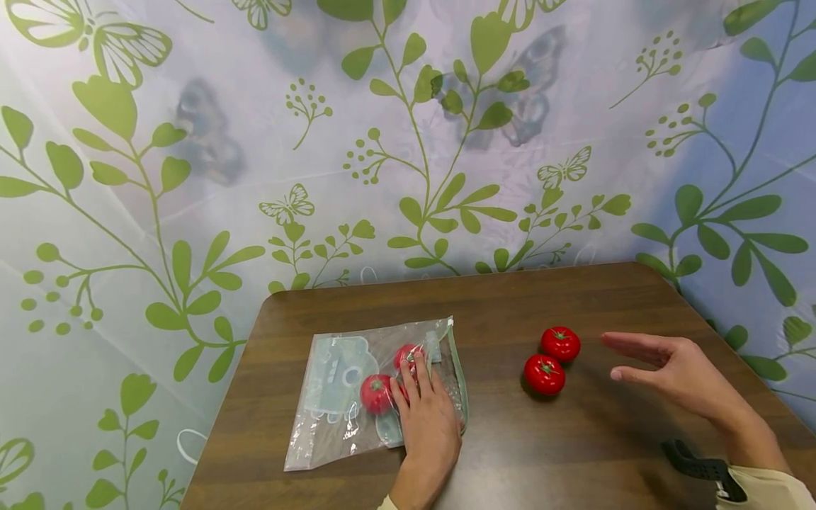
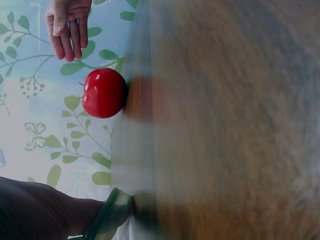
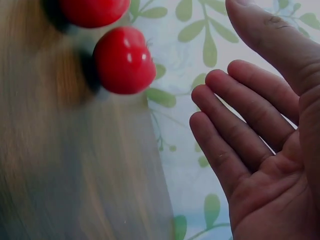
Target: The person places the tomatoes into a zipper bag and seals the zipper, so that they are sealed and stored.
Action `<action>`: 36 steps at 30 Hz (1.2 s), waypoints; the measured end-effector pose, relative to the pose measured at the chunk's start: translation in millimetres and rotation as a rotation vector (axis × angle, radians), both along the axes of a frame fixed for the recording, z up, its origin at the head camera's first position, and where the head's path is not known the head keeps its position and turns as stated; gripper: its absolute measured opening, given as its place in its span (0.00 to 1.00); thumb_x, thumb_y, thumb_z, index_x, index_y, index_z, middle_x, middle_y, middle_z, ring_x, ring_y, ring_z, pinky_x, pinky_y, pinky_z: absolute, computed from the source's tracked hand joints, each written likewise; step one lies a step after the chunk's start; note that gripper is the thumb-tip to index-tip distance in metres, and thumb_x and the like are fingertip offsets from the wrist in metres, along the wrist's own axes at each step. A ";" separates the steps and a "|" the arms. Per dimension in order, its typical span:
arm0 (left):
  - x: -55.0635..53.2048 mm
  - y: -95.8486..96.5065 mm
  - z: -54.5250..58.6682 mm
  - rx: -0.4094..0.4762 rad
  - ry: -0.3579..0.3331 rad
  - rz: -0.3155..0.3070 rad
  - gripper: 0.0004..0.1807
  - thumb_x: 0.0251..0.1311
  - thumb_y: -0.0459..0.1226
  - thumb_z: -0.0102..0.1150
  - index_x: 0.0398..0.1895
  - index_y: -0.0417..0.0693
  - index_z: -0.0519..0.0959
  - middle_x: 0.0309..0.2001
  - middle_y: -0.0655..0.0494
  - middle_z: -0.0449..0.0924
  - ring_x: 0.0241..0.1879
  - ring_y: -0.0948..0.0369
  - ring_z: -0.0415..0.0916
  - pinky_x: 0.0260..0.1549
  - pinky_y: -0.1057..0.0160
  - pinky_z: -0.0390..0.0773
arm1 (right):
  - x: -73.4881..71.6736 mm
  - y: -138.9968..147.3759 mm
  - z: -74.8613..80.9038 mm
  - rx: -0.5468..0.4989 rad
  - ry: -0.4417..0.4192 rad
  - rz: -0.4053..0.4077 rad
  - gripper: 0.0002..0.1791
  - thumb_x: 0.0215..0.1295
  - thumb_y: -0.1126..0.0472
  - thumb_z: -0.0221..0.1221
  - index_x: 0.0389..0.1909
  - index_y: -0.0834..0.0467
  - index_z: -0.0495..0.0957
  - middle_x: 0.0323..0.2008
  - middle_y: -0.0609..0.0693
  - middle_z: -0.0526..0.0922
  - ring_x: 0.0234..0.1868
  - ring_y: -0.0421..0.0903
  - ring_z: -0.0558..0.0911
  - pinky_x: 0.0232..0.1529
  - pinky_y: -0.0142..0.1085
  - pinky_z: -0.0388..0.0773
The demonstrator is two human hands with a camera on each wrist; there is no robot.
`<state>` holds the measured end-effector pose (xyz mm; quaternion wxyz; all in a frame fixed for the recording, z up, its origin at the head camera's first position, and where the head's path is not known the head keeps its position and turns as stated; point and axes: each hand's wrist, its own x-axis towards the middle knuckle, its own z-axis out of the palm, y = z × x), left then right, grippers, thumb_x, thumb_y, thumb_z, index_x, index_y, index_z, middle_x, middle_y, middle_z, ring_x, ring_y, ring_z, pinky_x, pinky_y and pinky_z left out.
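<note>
My left hand rests on a clear zip bag with a pale blue print, its fingers extended over the plastic. Inside the bag are red tomatoes, one beside my fingertips and another partly behind them. The bag's green zip edge shows by my hand in the left wrist view. To the right, two shiny tomatoes sit close together on the table, a nearer one and a farther one. My right hand hovers right of them, empty, fingers extended and thumb apart.
The brown wooden table has rounded far corners. Behind it hangs a pale cloth printed with green leaves and butterflies. A black strap is on my right wrist, its loose end sticking out over the table.
</note>
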<state>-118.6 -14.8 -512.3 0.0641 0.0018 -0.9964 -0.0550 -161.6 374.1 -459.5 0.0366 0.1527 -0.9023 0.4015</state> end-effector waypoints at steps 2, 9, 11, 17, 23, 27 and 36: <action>0.0 0.0 0.1 0.000 -0.003 -0.003 0.52 0.48 0.50 0.85 0.77 0.41 0.75 0.86 0.37 0.59 0.85 0.34 0.55 0.81 0.28 0.56 | -0.5 4.4 -1.6 -0.005 0.008 -0.006 0.32 0.63 0.59 0.80 0.68 0.56 0.85 0.61 0.36 0.89 0.58 0.20 0.84 0.48 0.18 0.81; 0.6 0.0 1.1 -0.001 -0.021 -0.004 0.54 0.47 0.51 0.86 0.78 0.42 0.75 0.86 0.37 0.58 0.85 0.34 0.54 0.81 0.29 0.55 | -4.2 13.3 -8.0 -0.005 0.006 -0.022 0.32 0.63 0.59 0.79 0.68 0.57 0.84 0.61 0.31 0.88 0.58 0.18 0.82 0.48 0.17 0.80; 0.9 -0.1 1.3 0.000 -0.021 -0.004 0.53 0.47 0.50 0.86 0.78 0.42 0.75 0.86 0.38 0.58 0.85 0.34 0.54 0.81 0.29 0.55 | -5.6 14.1 -9.8 -0.008 -0.003 -0.025 0.32 0.63 0.59 0.79 0.69 0.57 0.84 0.61 0.31 0.88 0.58 0.17 0.81 0.48 0.17 0.80; 1.5 -0.1 1.0 0.007 -0.012 -0.004 0.53 0.47 0.50 0.86 0.78 0.41 0.75 0.86 0.37 0.58 0.85 0.34 0.54 0.81 0.29 0.56 | -12.0 14.6 -16.4 -0.017 -0.021 -0.041 0.32 0.63 0.58 0.79 0.68 0.57 0.84 0.60 0.31 0.87 0.57 0.19 0.83 0.47 0.19 0.82; 1.6 0.3 0.1 0.006 0.017 -0.002 0.51 0.47 0.48 0.86 0.76 0.40 0.76 0.85 0.37 0.61 0.84 0.34 0.57 0.80 0.29 0.58 | -19.7 13.8 -24.3 -0.026 -0.051 -0.053 0.32 0.64 0.58 0.79 0.68 0.58 0.83 0.62 0.39 0.89 0.57 0.21 0.84 0.48 0.21 0.83; 1.4 0.5 0.3 0.005 0.010 0.000 0.52 0.48 0.48 0.86 0.77 0.41 0.76 0.85 0.38 0.60 0.84 0.35 0.57 0.80 0.29 0.57 | -25.4 10.7 -27.2 -0.028 -0.091 -0.067 0.33 0.65 0.55 0.79 0.69 0.59 0.83 0.65 0.53 0.88 0.57 0.22 0.84 0.47 0.20 0.83; 0.5 -0.2 -0.8 -0.011 0.013 -0.001 0.50 0.49 0.50 0.85 0.76 0.41 0.77 0.85 0.38 0.60 0.85 0.35 0.56 0.80 0.29 0.57 | -43.2 1.1 -35.9 0.011 -0.114 -0.080 0.35 0.65 0.50 0.79 0.69 0.59 0.83 0.66 0.64 0.85 0.56 0.20 0.82 0.49 0.19 0.81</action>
